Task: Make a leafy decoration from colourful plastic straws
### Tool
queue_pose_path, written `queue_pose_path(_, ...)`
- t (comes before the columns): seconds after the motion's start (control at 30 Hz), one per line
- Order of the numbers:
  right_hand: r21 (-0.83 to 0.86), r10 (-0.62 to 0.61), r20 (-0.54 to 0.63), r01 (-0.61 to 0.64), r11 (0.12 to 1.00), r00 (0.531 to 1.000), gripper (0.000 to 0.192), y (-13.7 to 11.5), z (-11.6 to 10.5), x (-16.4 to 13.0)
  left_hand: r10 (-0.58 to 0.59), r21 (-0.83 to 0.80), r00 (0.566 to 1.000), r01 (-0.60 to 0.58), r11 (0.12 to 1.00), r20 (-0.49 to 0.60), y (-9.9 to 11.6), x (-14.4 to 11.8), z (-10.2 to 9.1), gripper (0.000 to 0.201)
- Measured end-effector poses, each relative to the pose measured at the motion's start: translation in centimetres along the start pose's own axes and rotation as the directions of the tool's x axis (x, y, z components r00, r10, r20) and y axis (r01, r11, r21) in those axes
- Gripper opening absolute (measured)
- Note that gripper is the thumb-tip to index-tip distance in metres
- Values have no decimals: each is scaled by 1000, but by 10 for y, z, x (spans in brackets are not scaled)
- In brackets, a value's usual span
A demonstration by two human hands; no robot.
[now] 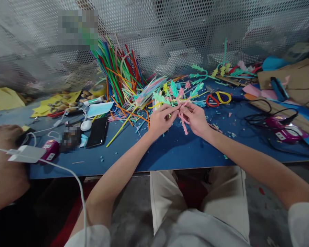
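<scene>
Over the middle of the blue table, my left hand (162, 118) and my right hand (194, 118) meet, fingers pinched on a pink pipe cleaner piece (184, 126). One fuzzy pink end hangs down between the hands. Just behind the fingertips are green pipe cleaner leaves (174, 89) and small pink and yellow fuzzy bits; whether these join the pink piece I cannot tell. Right of my right hand lie scissors (218, 98) with a red and a yellow handle loop. My fingers hide part of the pink piece.
A large bunch of coloured pipe cleaners (118, 73) leans against the perforated metal panel (170, 31). A black phone (97, 132) lies left, near a white charger (27, 153) and cable. Another person's arm (7, 161) rests at far left. A purple power strip (283, 128) and cardboard sit right.
</scene>
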State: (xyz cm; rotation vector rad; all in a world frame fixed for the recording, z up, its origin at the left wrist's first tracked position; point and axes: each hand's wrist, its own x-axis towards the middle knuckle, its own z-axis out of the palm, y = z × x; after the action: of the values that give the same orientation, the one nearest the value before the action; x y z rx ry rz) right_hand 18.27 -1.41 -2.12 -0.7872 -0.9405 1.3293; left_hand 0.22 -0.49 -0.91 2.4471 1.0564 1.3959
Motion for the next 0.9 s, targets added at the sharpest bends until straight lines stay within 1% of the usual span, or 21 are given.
queue_pose_path(0.1,-11,3,-5,-3,1000,1000,55,1,-1,1,16,1,999,-16,1000,-32,0,0,2,34)
queue_pose_path(0.23,-10,6,-6,-6,1000,1000,52,0,-2,1,19,13,999,-18,1000,-36,0,-2,3,34)
queue_pose_path(0.33,5,-3,1,3,1000,1000,47,-1,-1,1,28,-7,999,-28,1000,-46,2,-2,1,31)
queue_pose_path(0.5,88,30,-2,-30,996,1000,42,-5,2,1,-30,16,999,30,999,-24,5,-2,0,32)
queue_pose_path(0.63,66,45,-19,-43,997,999,41,-5,1,1,-42,-4,999,42,999,-19,7,-3,1,28)
queue_pose_path(0.7,50,28,-20,-27,998,999,39,-5,1,1,-76,-1,996,76,997,-48,9,-4,1,25)
queue_pose_path(0.8,38,-16,-24,17,999,1000,36,-4,1,0,-166,24,983,168,985,-79,14,-4,0,24)
queue_pose_path(0.83,34,-32,-28,33,999,999,35,-4,1,-1,-193,31,979,196,980,-71,15,-4,-1,26)
queue_pose_path(0.9,19,-64,-37,65,998,997,35,-3,1,-2,-239,33,971,240,970,-23,18,-3,-1,32)
